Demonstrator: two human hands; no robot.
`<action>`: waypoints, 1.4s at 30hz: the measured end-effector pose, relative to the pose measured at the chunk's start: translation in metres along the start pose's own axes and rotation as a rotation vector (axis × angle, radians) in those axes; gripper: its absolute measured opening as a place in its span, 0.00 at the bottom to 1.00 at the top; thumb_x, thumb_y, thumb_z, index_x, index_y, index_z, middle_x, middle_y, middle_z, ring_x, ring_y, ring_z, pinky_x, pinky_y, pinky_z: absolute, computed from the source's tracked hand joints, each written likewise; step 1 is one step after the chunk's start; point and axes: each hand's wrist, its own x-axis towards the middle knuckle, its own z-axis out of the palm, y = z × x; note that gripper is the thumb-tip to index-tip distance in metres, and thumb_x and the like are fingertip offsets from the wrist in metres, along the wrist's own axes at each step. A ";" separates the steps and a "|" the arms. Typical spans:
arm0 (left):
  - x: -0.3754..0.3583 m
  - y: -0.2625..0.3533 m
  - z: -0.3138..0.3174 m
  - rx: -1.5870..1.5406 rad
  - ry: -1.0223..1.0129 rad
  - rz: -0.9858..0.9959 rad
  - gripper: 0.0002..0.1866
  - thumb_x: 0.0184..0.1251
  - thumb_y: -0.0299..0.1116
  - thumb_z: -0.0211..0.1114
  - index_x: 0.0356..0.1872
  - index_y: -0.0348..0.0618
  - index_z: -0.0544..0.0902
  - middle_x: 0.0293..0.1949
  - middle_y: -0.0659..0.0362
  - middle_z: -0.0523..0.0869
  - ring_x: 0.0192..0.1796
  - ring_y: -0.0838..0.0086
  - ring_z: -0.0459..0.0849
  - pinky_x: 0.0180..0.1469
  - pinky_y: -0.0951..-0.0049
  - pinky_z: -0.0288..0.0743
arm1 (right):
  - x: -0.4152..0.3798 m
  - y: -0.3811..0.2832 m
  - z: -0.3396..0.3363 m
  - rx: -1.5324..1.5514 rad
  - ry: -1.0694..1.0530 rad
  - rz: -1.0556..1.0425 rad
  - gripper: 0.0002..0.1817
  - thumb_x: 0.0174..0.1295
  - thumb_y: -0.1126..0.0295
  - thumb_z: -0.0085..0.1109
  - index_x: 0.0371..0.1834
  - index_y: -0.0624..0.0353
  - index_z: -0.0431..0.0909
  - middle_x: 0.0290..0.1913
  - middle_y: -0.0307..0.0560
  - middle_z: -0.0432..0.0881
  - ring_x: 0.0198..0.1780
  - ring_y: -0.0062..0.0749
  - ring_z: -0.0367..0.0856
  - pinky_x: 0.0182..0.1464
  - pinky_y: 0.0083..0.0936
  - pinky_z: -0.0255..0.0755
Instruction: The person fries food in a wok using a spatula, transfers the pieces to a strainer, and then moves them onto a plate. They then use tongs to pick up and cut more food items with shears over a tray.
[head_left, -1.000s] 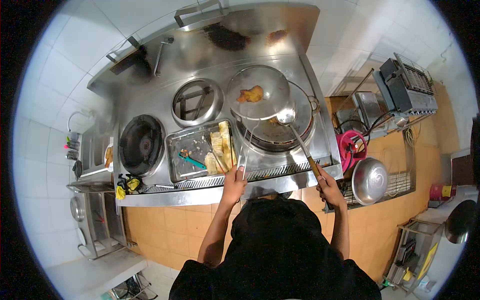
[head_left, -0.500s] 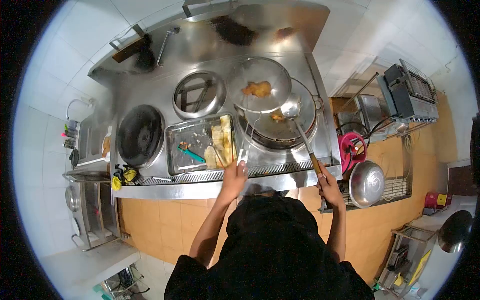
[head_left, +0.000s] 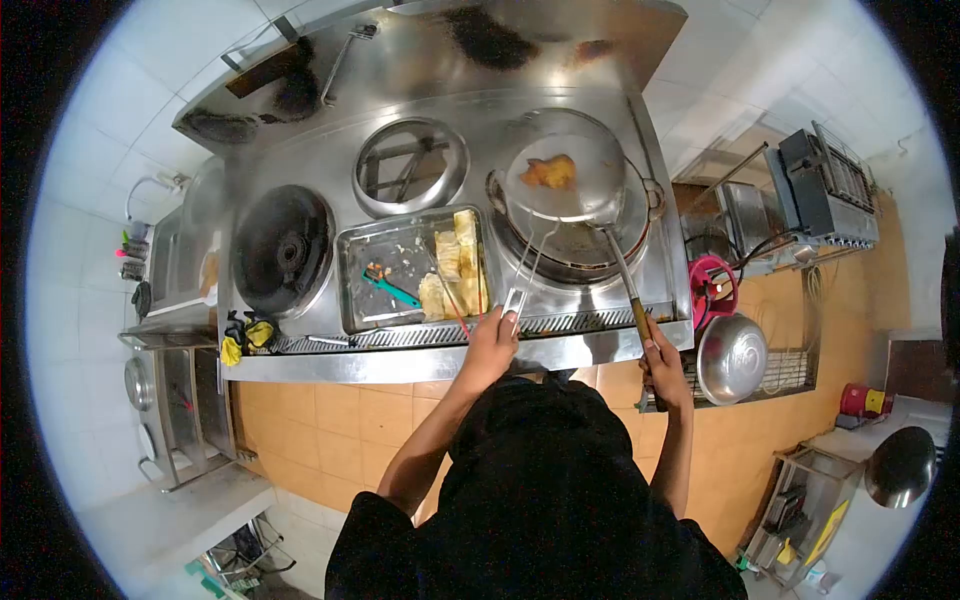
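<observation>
With the left hand (head_left: 492, 347) closed round the handle of the strainer (head_left: 593, 186) and the right hand (head_left: 666, 372) round the ladle (head_left: 622, 268), a level hold best steadies the browned food (head_left: 550, 173) inside, above the wok (head_left: 637, 218).

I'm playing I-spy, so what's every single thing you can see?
Stove: one, silver, middle
Strainer: one, silver, above pan
Fried food: one piece, golden-brown, in strainer
Pan: one, grey, stove's right
Ladle: one, silver, brown handle, at pan
Tray: one, silver, left of pan
Food slabs: several, yellow, tray's right side
Tool: one, teal handle, in tray
Metal ring: one, silver, behind tray
Burner or pan: one, black, left of tray
Cloths or gloves: count unclear, black-yellow, front-left corner
Tub: one, pink, right of stove
Bowl or lid: one, silver, near tub
Appliance: one, dark grey, far right
Edge clutter: unclear
Sleeves: two, black, bottom
Left hand: one, on strainer's handle
Right hand: one, on ladle's handle
</observation>
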 end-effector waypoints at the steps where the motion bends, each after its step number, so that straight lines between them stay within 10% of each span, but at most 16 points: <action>1: 0.003 0.000 0.000 0.018 0.031 -0.002 0.15 0.76 0.36 0.51 0.32 0.35 0.73 0.17 0.59 0.73 0.21 0.73 0.73 0.26 0.69 0.67 | 0.002 0.004 0.002 0.017 -0.005 0.006 0.27 0.74 0.60 0.46 0.76 0.39 0.57 0.21 0.30 0.62 0.17 0.13 0.57 0.18 0.16 0.56; 19: 0.019 -0.005 -0.046 0.214 -0.140 0.199 0.16 0.76 0.36 0.52 0.31 0.34 0.74 0.20 0.54 0.77 0.23 0.72 0.75 0.28 0.69 0.67 | -0.015 -0.011 0.062 0.050 0.130 0.036 0.27 0.75 0.62 0.43 0.77 0.40 0.55 0.20 0.28 0.60 0.16 0.11 0.56 0.16 0.14 0.56; 31: 0.006 0.004 -0.025 -0.007 -0.094 -0.092 0.16 0.77 0.38 0.50 0.33 0.34 0.74 0.21 0.56 0.76 0.22 0.73 0.75 0.27 0.70 0.68 | -0.001 -0.006 0.043 0.058 0.070 0.020 0.26 0.74 0.60 0.46 0.75 0.43 0.60 0.19 0.28 0.62 0.17 0.12 0.57 0.17 0.16 0.55; 33: 0.007 -0.005 -0.022 0.160 0.023 0.154 0.15 0.77 0.37 0.51 0.34 0.34 0.75 0.21 0.57 0.76 0.22 0.74 0.73 0.27 0.70 0.67 | 0.009 -0.014 0.034 0.073 0.045 0.004 0.26 0.74 0.60 0.46 0.75 0.43 0.61 0.19 0.28 0.62 0.17 0.13 0.58 0.17 0.16 0.55; 42: 0.007 0.043 -0.005 -0.246 0.016 -0.199 0.14 0.78 0.40 0.49 0.34 0.42 0.70 0.17 0.66 0.67 0.15 0.84 0.62 0.15 0.78 0.54 | 0.023 -0.013 -0.002 -0.030 -0.004 -0.048 0.26 0.74 0.63 0.45 0.75 0.45 0.60 0.20 0.28 0.61 0.17 0.14 0.59 0.18 0.17 0.58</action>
